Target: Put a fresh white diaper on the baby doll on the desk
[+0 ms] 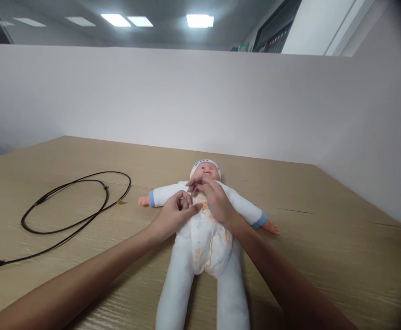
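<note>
Under both hands lies a doll [179, 270], a diaper [205, 250] around its hips, its feet out of my view. The left hand [180, 210] curls its fingers at the waist; the right hand [214, 198], bent over the chest, hides much of it. Whether either pinches anything, I can't tell. Left of them, a cable [70, 230] loops.

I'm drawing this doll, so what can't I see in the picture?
In the head view:
- Feet of the doll: cut off by the bottom edge.
- Part of its chest: hidden behind the right hand.
- Whether the left hand pinches anything: its curled fingers hide that.
</note>
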The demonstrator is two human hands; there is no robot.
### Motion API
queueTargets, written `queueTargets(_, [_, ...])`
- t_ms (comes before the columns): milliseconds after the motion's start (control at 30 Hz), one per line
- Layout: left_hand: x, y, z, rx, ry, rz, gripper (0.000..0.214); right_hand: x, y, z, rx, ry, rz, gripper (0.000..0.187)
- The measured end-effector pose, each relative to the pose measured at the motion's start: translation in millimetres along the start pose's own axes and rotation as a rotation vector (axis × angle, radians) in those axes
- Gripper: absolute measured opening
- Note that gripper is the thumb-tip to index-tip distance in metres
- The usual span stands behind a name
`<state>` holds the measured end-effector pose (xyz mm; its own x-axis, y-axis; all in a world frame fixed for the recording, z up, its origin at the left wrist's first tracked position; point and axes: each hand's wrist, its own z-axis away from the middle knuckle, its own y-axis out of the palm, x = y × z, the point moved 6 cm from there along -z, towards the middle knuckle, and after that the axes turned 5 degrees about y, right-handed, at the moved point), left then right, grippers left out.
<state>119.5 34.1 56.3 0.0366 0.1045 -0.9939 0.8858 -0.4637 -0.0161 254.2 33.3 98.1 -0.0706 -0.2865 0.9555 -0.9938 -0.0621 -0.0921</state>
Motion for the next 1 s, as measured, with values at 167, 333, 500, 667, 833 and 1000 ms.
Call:
queueTargets(167, [4.7,-6.8,-0.3,-0.077,0.1,-0.082,0.045,7.6,-2.4,-1.4,-0.032,-0.021,-0.03,0.02])
queueTargets(333, [15.7,-31.7,8.9,-0.102,0.167,-0.182,0.047,27.9,-44.8,20.2,-0.218,-0.026,0.087,0.021])
queueTargets(500, [29.2,-41.8,12.1,-0.005,0.242,-0.168,0.042,2.5,-102.9,75.1,-0.346,0.062,0.422,0.032])
queueTargets(667, [38.9,-31.8,8.2,0.024,0.186,-0.145,0.042,-48.5,-102.8,102.6,-0.229,0.149,0.382,0.041])
queueTargets(833, [37.2,-27.1,6.6,0.099,0.152,-0.055,0.047,-58.9,-89.1,100.6,-0.217,0.166,0.25,0.043])
queueTargets(1000, [33.7,-29.1,4.7,0.147,0.113,0.033,0.051,-59.1,-86.7,100.1,-0.227,0.217,0.123,0.049])
